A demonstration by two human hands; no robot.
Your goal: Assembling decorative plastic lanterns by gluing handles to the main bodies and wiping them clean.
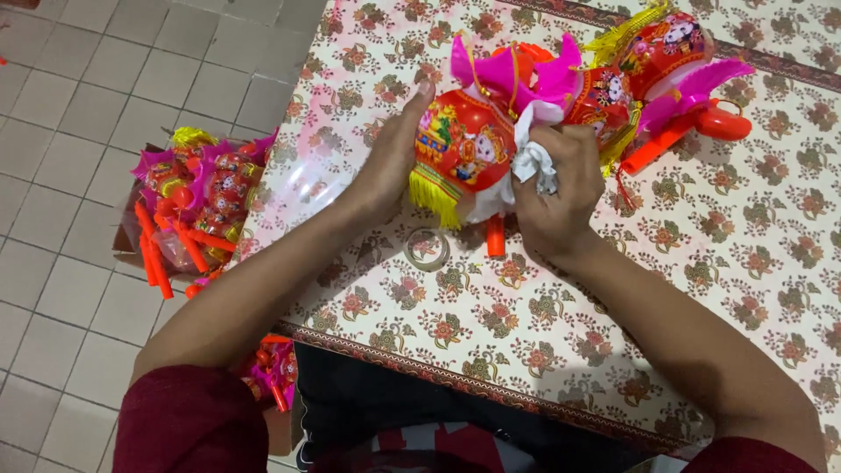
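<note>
- Wiping in progress: right hand (554, 197) fingers clench white cloth (531, 158) against red lantern (464, 144), frame centre.
- Left hand (394, 153) fingers flat, steadying it.
- More lanterns (188, 206) wait, left.

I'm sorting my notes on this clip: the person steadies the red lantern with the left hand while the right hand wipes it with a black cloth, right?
Not quite: the cloth is white, not black, as the head view shows. The rest holds: the left hand steadies the red lantern while the right hand presses the cloth to it.
</note>
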